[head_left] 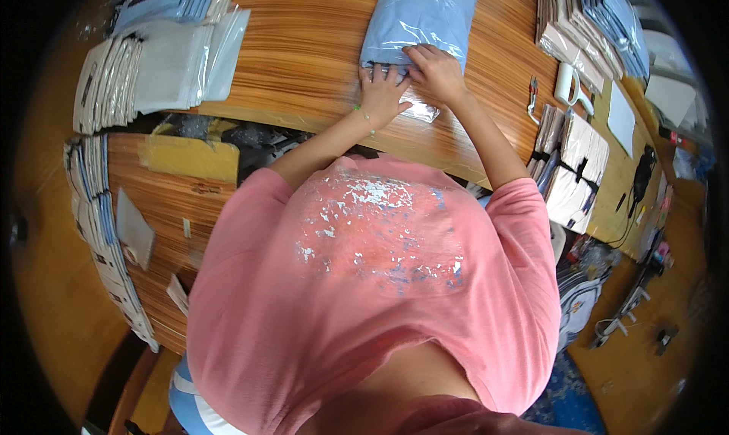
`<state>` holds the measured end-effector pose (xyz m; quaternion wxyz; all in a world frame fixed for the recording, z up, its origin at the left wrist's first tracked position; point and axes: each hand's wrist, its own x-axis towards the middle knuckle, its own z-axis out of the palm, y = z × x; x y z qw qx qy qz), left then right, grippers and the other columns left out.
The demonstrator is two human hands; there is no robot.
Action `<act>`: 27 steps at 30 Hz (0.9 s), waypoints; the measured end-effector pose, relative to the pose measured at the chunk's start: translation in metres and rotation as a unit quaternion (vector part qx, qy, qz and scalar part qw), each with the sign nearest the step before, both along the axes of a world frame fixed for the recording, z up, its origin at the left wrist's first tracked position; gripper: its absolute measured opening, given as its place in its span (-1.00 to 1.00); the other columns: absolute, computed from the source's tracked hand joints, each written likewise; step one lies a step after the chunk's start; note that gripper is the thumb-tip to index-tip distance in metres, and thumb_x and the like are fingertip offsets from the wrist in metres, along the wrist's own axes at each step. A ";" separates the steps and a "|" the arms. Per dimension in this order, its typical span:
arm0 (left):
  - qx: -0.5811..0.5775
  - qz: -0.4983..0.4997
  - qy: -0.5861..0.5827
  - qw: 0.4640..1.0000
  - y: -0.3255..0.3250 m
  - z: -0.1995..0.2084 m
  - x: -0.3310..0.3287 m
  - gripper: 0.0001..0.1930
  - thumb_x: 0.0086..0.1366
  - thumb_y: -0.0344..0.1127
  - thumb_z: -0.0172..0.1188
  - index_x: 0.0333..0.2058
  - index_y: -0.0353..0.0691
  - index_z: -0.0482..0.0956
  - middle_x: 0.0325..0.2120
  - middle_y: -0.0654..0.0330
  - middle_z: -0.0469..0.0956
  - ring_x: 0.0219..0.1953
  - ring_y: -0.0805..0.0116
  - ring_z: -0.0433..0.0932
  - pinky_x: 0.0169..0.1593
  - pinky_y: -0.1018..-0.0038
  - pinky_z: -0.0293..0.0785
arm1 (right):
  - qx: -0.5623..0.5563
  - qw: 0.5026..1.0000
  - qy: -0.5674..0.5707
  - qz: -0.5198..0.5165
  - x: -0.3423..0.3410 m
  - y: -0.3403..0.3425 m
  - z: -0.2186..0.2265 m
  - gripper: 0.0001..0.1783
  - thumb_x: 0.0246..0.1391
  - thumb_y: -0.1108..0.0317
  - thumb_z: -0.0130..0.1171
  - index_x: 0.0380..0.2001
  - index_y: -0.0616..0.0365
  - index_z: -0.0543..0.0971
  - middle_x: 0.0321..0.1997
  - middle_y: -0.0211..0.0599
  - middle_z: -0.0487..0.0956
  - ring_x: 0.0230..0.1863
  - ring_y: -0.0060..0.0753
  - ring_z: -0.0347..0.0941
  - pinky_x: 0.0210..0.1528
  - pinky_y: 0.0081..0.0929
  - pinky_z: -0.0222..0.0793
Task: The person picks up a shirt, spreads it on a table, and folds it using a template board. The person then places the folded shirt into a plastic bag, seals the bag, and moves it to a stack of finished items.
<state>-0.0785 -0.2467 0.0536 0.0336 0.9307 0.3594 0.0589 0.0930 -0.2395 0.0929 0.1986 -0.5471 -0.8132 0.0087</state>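
A folded light-blue garment in a clear plastic bag (pixel 419 15) lies on the wood-grain table in front of me. My left hand (pixel 381 93) rests palm down on the bag's near end, fingers spread. Beside it, my right hand (pixel 440 72) lies across the near right part of the bag, its fingers stretched toward the left and slightly bent. Under and between my hands, the bag's loose clear flap (pixel 421 111) shows, shiny and wrinkled. Part of the garment's near edge is hidden by my fingers.
Stacks of bagged garments (pixel 106 85) stand at the left, beside clear empty bags (pixel 171 66). More packed garments (pixel 577 25) are at the far right. A white tape-gun-like tool (pixel 564 82), red-handled snips (pixel 534 93) and a tied white bundle (pixel 581 165) lie on the right.
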 end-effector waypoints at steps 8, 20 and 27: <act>-0.030 -0.015 0.012 0.999 -0.015 -0.002 -0.013 -0.39 0.07 0.03 0.19 0.02 -0.21 0.36 -0.02 0.06 0.31 0.01 -0.06 0.29 0.01 0.03 0.26 | -0.011 0.996 0.003 -0.088 -0.018 -0.015 -0.032 -0.58 -0.14 0.29 0.20 -0.12 0.02 0.46 0.02 -0.46 0.46 0.09 -0.31 0.30 0.00 -0.25 0.21; -0.315 -0.012 -0.144 0.938 0.073 0.072 -0.057 -0.73 0.23 -0.12 0.04 -0.29 -0.22 0.50 -0.39 0.04 0.54 -0.33 0.08 0.51 -0.24 0.30 0.42 | 0.003 0.992 0.085 -0.090 -0.107 -0.054 -0.055 -0.62 -0.16 0.45 0.07 -0.16 0.10 0.48 -0.09 -0.18 0.38 -0.08 -0.14 0.29 -0.04 -0.18 0.19; -0.056 -0.397 -0.208 0.892 0.106 0.002 0.035 -0.70 0.22 -0.19 0.06 -0.07 -0.08 0.46 0.07 0.21 0.34 0.16 0.22 0.23 0.18 0.18 0.12 | -0.051 0.985 0.099 -0.130 -0.131 -0.047 -0.066 -0.71 -0.14 0.48 0.01 -0.25 0.18 0.50 -0.23 -0.18 0.44 -0.14 -0.16 0.33 -0.11 -0.28 0.27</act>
